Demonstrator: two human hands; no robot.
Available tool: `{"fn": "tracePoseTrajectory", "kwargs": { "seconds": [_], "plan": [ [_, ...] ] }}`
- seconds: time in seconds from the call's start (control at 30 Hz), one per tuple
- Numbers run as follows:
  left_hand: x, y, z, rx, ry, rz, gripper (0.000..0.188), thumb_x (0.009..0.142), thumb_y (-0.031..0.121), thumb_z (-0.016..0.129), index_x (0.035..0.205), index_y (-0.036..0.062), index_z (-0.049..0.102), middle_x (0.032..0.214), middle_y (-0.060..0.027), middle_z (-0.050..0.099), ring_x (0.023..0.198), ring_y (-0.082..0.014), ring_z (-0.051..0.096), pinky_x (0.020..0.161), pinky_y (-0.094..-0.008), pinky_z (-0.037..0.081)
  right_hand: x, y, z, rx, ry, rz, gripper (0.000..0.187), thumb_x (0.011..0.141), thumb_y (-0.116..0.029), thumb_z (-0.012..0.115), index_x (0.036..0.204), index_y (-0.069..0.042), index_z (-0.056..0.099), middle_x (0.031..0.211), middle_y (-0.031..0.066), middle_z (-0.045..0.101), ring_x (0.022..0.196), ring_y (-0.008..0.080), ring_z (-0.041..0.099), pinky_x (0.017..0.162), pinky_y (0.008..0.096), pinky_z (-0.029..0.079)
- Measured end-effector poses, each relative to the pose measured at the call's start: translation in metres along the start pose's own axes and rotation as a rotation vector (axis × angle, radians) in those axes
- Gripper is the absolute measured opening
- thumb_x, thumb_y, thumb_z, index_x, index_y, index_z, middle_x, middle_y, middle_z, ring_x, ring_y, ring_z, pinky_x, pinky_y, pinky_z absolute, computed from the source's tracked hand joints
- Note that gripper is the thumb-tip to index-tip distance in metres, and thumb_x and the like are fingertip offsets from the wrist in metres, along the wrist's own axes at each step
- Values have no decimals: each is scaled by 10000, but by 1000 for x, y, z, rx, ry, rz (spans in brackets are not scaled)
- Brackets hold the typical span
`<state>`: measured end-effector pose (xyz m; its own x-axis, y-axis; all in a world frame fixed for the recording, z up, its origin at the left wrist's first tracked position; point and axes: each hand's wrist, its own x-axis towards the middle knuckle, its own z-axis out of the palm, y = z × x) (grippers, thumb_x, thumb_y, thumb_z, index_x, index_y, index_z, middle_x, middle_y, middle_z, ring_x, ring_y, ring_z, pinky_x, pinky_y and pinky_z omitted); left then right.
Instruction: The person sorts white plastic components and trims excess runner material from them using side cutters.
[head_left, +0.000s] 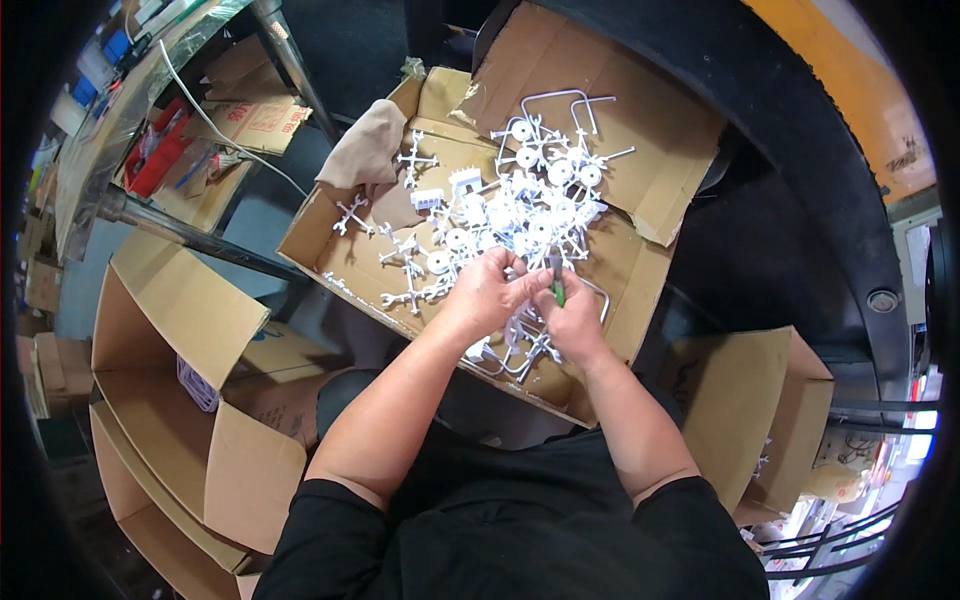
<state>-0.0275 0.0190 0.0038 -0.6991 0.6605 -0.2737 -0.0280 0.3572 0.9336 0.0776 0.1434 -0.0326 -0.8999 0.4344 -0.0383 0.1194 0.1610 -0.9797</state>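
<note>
A shallow cardboard box (630, 265) in front of me holds a heap of white plastic parts (520, 215), with wheels, forked pieces and thin bent rods among them. Over the near side of the heap, my left hand (487, 290) is closed, its fingers pinching a white plastic piece mostly hidden by them. Close beside it, my right hand (574, 318) is wrapped round a small tool (557, 284) with a green handle and a grey upper part. The tool's exact kind does not show. Both hands nearly meet, thumbs toward each other.
A brown cloth (365, 145) hangs over the box's left corner. Open cartons stand at the left (165, 340) and right (740, 410). A metal-framed bench (190, 235) is at the far left, with a red bin (158, 150) on its shelf. Dark curved machinery (850, 230) rises on the right.
</note>
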Motion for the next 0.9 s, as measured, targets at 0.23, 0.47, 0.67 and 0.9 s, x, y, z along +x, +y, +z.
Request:
{"fn": "tracePoseTrajectory", "kwargs": {
  "seconds": [0.23, 0.47, 0.67, 0.9],
  "plan": [
    [14, -22, -9, -730, -71, 14, 400, 774, 38, 665, 1123, 18, 471, 887, -19, 567, 800, -106, 575, 775, -295, 488, 18, -2, -30, 818, 11, 139, 100, 929, -60, 526, 1027, -49, 543, 821, 90, 585, 710, 187, 590, 603, 336, 515],
    [13, -26, -15, -978, -150, -153, 550, 714, 10, 557, 1254, 51, 458, 1037, -97, 584, 858, -193, 623, 754, -344, 517, 6, -19, -25, 822, -251, 212, 122, 881, -61, 605, 983, -64, 537, 880, 95, 619, 770, 191, 618, 666, 342, 518],
    [6, -11, -8, -923, -236, -326, 452, 806, 28, 515, 1255, 34, 462, 934, -117, 611, 691, -198, 617, 594, -311, 533, 8, -9, -23, 263, -164, 26, 139, 862, -8, 541, 997, -35, 539, 900, 64, 623, 784, 163, 599, 743, 301, 494],
    [16, -21, 1, -996, 152, -154, 235, 949, 224, 522, 1118, 61, 517, 870, -40, 560, 656, -132, 594, 452, -240, 435, 6, -6, -12, -517, 147, -232, 339, 761, 6, 558, 1098, -29, 560, 1109, 169, 533, 1056, 328, 548, 915, 388, 444]
  ]
}}
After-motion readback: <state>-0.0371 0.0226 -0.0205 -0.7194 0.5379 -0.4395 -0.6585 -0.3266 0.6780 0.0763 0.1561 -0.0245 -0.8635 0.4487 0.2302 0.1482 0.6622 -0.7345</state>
